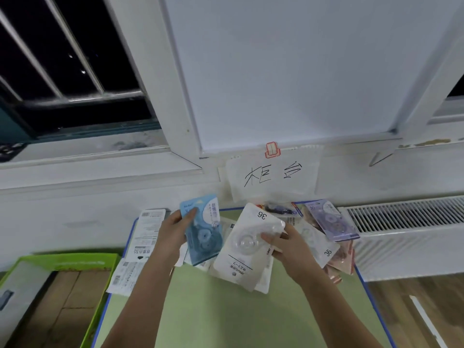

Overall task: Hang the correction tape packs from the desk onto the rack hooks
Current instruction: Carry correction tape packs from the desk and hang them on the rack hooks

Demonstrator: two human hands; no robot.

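With each hand pinching a pack, left hand (173, 228) on the blue pack (204, 231), right hand (288, 243) on the white pack (247, 244), lift both clear of the desk (226, 317) pile, hang-holes up; rack out of view.

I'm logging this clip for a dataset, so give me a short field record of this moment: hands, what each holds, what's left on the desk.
left hand: holds blue pack, lifted off the desk
right hand: holds white pack
desk: green top, blue edge
still on desk: purple pack, pink packs, white packs face down at left
rack hooks: not in view
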